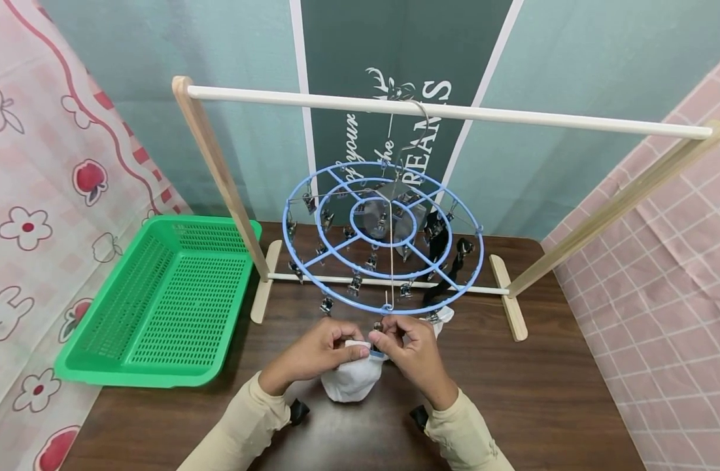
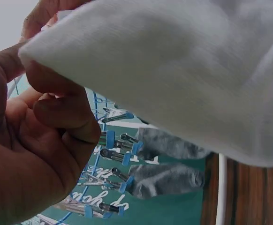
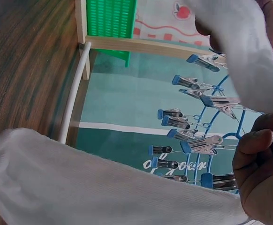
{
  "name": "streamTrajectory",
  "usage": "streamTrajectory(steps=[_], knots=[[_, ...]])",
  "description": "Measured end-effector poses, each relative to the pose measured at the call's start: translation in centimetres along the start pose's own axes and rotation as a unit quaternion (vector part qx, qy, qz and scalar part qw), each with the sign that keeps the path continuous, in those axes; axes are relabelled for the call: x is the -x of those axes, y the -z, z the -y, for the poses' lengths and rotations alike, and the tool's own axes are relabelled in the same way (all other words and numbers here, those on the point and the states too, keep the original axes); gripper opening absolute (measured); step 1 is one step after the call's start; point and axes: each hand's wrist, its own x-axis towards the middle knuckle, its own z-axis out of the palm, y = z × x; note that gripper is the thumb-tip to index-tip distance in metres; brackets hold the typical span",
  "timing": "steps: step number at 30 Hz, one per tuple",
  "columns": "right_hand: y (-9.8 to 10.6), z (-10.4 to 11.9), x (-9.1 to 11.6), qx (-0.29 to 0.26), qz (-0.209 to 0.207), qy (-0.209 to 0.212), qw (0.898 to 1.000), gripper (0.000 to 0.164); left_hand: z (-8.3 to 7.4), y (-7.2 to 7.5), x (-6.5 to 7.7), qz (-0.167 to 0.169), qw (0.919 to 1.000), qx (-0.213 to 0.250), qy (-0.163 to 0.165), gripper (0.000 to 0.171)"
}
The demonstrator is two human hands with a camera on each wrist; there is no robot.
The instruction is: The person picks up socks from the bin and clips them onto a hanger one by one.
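Note:
A white sock (image 1: 352, 379) hangs from my left hand (image 1: 315, 351), whose thumb and fingers pinch its upper edge. My right hand (image 1: 417, 353) grips a metal clip (image 1: 378, 326) with a blue tip beside that edge, at the front of the round blue hanger (image 1: 286, 222). Whether the clip has closed on the cloth is hidden by the fingers. Just behind the right hand hangs another white sock (image 1: 445, 315), large in the right wrist view. Grey socks (image 2: 167, 180) hang from clips in the left wrist view. Black socks (image 1: 439, 243) hang on the hanger's right side.
The hanger hooks over the white rail (image 1: 312, 100) of a wooden stand (image 1: 218, 170) on the dark table (image 1: 548, 392). On the left sits a green basket (image 1: 218, 366). Several clips (image 3: 188, 123) dangle from the rings. Curtains surround the table.

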Motion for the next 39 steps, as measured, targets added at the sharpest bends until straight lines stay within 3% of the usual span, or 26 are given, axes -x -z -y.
streamTrajectory(steps=[7, 17, 26, 29, 33, 39], knots=[[0.2, 0.2, 0.3, 0.020, -0.021, 0.023, 0.999, 0.027, 0.4, -0.1, 0.5, -0.064, 0.9938, -0.090, -0.014, 0.009], [0.4, 0.1, 0.8, 0.051, -0.063, 0.053, 0.995, 0.026, 0.8, 0.2, 1.2, -0.132, 0.9795, -0.134, -0.071, 0.009], [0.9, -0.2, 1.5, 0.027, -0.090, 0.123, 0.988, 0.013, 1.1, 0.8, 1.6, -0.166, 0.9683, -0.170, -0.078, 0.013], [1.3, -1.0, 2.3, 0.022, -0.115, 0.133, 0.984, 0.004, 1.4, 1.0, 2.0, -0.179, 0.9614, -0.188, -0.091, 0.014], [1.9, -3.1, 3.4, 0.031, -0.148, 0.130, 0.980, 0.011, 1.9, 1.3, 2.5, -0.199, 0.9520, -0.209, -0.103, 0.016], [2.7, -5.1, 4.4, 0.072, -0.172, 0.121, 0.975, 0.006, 2.5, 1.8, 3.2, -0.211, 0.9437, -0.234, -0.101, 0.016]])
